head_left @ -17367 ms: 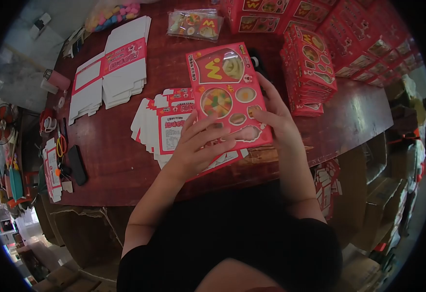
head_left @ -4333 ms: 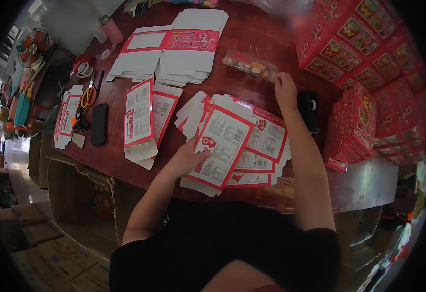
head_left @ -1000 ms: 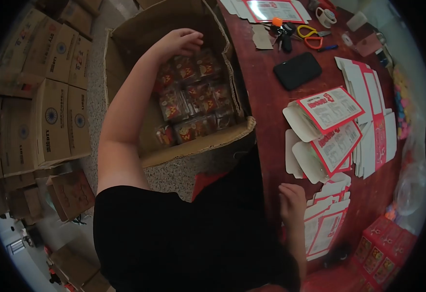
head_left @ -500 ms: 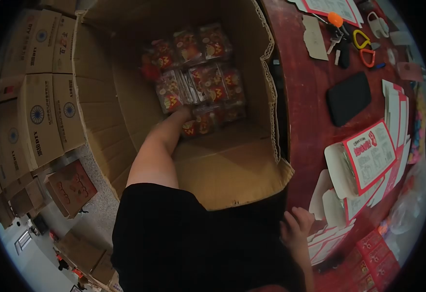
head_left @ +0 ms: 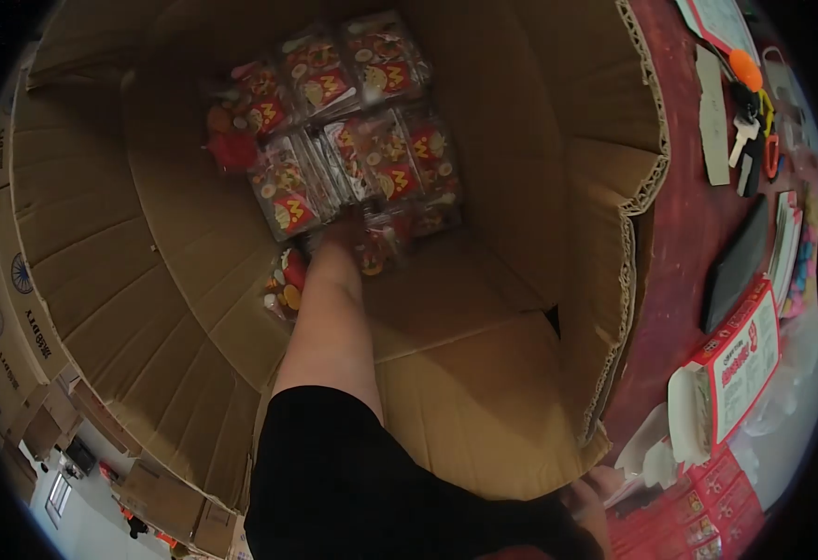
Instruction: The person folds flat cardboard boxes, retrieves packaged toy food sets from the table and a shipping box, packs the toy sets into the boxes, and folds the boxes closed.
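My left hand (head_left: 342, 233) reaches deep into a large open cardboard box (head_left: 484, 401). It is at the front edge of several clear plastic packets (head_left: 395, 149), which lie in rows on the box floor. They show printed pictures of red fries cartons with yellow marks. Shadow and the packets hide its fingers. Left of my wrist lies a packet with red and yellow pieces (head_left: 286, 285). My right hand (head_left: 588, 495) is low at the right, by the box's near corner and the table edge. Its fingers are blurred and partly hidden.
On the red table (head_left: 666, 271) lie keys (head_left: 745, 140), a black case (head_left: 736, 261), a strip of card (head_left: 711, 112) and a red-and-white carton (head_left: 740, 369). Red printed packages (head_left: 698, 513) are at the lower right. More cardboard boxes (head_left: 17, 327) stand at the left.
The view has moved closer over the box, so the packets look larger. My left hand remains among them. The packet left of my wrist now shows. My right hand appears lower, nearer the box's corner.
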Available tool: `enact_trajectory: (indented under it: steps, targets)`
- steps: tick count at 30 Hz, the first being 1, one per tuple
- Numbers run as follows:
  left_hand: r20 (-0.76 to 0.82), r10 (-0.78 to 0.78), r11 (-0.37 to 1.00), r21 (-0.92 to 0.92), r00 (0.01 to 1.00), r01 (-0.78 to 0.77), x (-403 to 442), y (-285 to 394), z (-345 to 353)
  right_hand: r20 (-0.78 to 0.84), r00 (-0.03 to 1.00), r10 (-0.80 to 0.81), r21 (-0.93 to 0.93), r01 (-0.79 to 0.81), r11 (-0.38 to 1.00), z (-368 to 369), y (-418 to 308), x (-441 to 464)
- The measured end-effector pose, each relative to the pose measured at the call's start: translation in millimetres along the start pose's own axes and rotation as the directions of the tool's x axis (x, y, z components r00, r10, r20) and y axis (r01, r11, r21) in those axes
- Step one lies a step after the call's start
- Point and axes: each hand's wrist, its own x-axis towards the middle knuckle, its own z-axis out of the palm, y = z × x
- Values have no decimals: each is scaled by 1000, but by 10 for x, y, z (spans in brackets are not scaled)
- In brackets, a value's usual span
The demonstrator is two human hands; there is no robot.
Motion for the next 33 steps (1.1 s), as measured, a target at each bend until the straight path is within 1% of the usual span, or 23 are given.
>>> enact_trajectory:
  steps: [1,2,3,4,5,6,7,8,9,10,12,14,16,19,22,25,26,28,30,32,33]
  targets:
    - [35,-2,999,46,999,0,44,-28,16,35,989,141,190,-145,971,-8,-30,19]
    - [69,-4,996,91,998,-3,82,-52,28,95,958,270,366,-285,886,-27,-54,22]
    - [188,-66,997,41,980,59,14,43,-151,173,910,377,522,-410,748,-45,-72,16]
    - [210,-78,996,58,975,67,-11,56,-172,265,848,458,648,-509,567,-61,-85,9]
    - [232,-89,994,76,969,74,-37,69,-195,266,861,434,555,-505,661,-69,-92,12]
    - [158,-53,987,156,986,28,-24,0,-99,267,873,409,454,-488,746,-79,-99,16]
    - [84,-9,971,241,996,-12,-21,-55,-44,222,940,259,62,-279,958,-101,-96,26]
    - [102,-23,982,189,995,3,-10,-110,-25,217,966,140,-147,-110,983,-102,-83,36]
    - [122,-35,990,137,992,19,-36,-132,-46,208,978,20,-354,57,933,-103,-70,47]
    - [146,-48,996,86,988,35,-63,-131,-52,177,983,-55,-364,118,924,-90,-46,52]
    - [253,-98,993,81,962,80,-157,-14,-185,111,972,-205,-386,232,893,-31,8,81]
    - [314,-109,992,102,943,81,-227,94,-254,58,942,-331,-407,325,854,-14,18,134]
    - [328,-87,988,149,941,39,-278,140,-288,19,909,-416,-402,388,830,11,-36,237]
    - [231,-36,965,260,972,-25,-482,294,-402,-20,865,-501,-389,454,801,42,-160,423]
    - [167,137,990,-1,976,-139,-757,285,-559,-41,836,-547,-382,493,782,30,-249,526]
    - [54,112,992,-70,992,-108,-1345,723,-917,-48,825,-563,-374,508,776,5,-291,559]
    - [93,115,971,-221,989,-93,-1423,768,-965,-59,811,-582,-363,525,770,-3,-291,577]
    - [184,152,869,-493,971,-42,-1549,744,-1157,-96,792,-603,-354,539,765,-2,-284,567]
    - [88,275,814,-552,957,-183,-1633,714,-1368,-135,768,-626,-330,561,760,-14,-279,564]
    - [183,352,808,-554,918,-200,-1981,964,-1824,-156,766,-624,-299,565,769,-31,-273,542]
    - [74,424,772,-550,902,-318,-2184,1084,-2008,-169,761,-626,-285,570,770,-28,-248,528]
